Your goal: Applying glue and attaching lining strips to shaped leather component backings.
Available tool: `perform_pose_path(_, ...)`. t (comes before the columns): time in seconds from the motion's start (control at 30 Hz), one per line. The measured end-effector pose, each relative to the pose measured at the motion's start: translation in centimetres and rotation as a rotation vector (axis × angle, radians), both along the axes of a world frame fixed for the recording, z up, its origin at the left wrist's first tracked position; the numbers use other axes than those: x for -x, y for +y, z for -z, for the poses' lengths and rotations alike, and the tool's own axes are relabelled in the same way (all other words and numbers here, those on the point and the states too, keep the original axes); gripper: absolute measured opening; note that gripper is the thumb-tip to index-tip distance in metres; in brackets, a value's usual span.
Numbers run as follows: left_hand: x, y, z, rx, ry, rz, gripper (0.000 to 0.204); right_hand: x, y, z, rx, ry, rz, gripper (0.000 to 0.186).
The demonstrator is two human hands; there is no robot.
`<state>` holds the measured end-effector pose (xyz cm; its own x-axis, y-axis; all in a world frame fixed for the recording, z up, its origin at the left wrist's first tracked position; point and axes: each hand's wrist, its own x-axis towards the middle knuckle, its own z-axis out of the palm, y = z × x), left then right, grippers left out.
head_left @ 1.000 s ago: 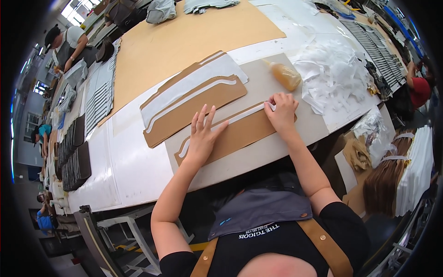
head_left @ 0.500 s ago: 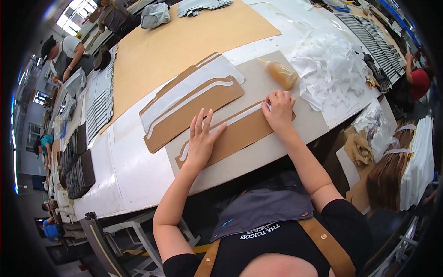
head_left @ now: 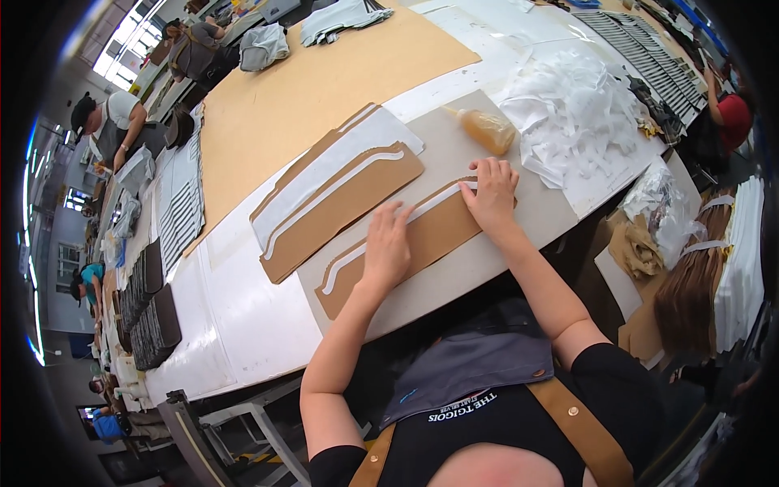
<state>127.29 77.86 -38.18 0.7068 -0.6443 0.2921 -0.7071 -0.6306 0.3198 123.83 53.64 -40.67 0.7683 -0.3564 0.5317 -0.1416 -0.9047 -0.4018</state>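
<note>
A long brown panel (head_left: 442, 235) lies slanted in front of me on a grey board. Along its far edge runs a narrow white strip (head_left: 435, 200), curving down at the left end. My left hand (head_left: 387, 250) rests over the middle of the panel, fingers close together and flat on the strip. At the panel's right end my right hand (head_left: 492, 195) is closed, thumb on the strip and fingers bent over the far edge; the strip's end is hidden beneath them. Just beyond the panel, a second brown panel (head_left: 349, 213) with a similar strip overlaps a white sheet (head_left: 312, 185).
Beyond my right hand lies a bottle of amber liquid (head_left: 488, 131). Right of it is a heap of white strips (head_left: 572, 114). A large tan sheet (head_left: 324, 89) covers the far table. Dark stacked pieces (head_left: 154, 325) lie at left; brown and white bundles (head_left: 698, 284) stand at right.
My left hand has slid right along the strip, its spread fingers drawing together and uncovering the panel's left end. My right hand has stayed at the right end. The whole view has turned slightly.
</note>
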Motion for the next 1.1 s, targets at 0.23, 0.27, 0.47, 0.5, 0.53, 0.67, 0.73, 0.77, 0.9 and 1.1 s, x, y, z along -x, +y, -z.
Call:
perform_pose_path(0.23, 0.3, -8.6, 1.2, 0.04, -0.099, 0.196, 0.051, 0.8, -0.5, -0.4, -0.014, -0.021, -0.002, 0.043)
perform_pose_path(0.27, 0.3, -9.0, 1.5, -0.009, -0.132, 0.152, 0.051, 1.1, -0.8, -0.4, -0.008, -0.028, -0.006, 0.042)
perform_pose_path(0.47, 0.8, -9.6, 2.0, -0.071, -0.189, 0.126, 0.053, 5.1, -1.9, -0.6, -0.002, -0.033, -0.056, 0.029)
perform_pose_path(0.5, 0.8, -9.6, 2.0, -0.073, -0.187, 0.129, 0.053, 5.5, -2.0, -0.6, -0.01, -0.03, -0.069, 0.026)
perform_pose_path(0.53, 0.8, -9.7, 2.0, -0.078, -0.206, 0.126, 0.054, 5.7, -2.0, -0.6, -0.013, -0.028, -0.067, 0.026)
perform_pose_path(0.67, 0.6, -10.0, 1.9, -0.05, -0.214, 0.198, 0.056, 6.2, -2.0, -1.0, -0.005, -0.014, -0.06, 0.023)
perform_pose_path(0.73, 0.8, -10.2, 1.4, -0.066, -0.224, 0.214, 0.055, 6.2, -2.1, -1.0, -0.001, -0.006, -0.056, 0.023)
perform_pose_path(0.77, 0.8, -10.3, 1.3, -0.081, -0.234, 0.224, 0.054, 6.2, -2.2, -1.0, 0.004, -0.014, -0.057, 0.023)
perform_pose_path(0.9, 1.0, -10.6, 1.4, -0.102, -0.235, 0.204, 0.052, 6.2, -2.0, -1.1, 0.005, -0.02, -0.051, 0.022)
perform_pose_path(1.1, 0.6, -10.6, 1.7, -0.08, -0.262, 0.256, 0.051, 6.2, -1.9, -1.1, 0.029, 0.016, -0.049, 0.027)
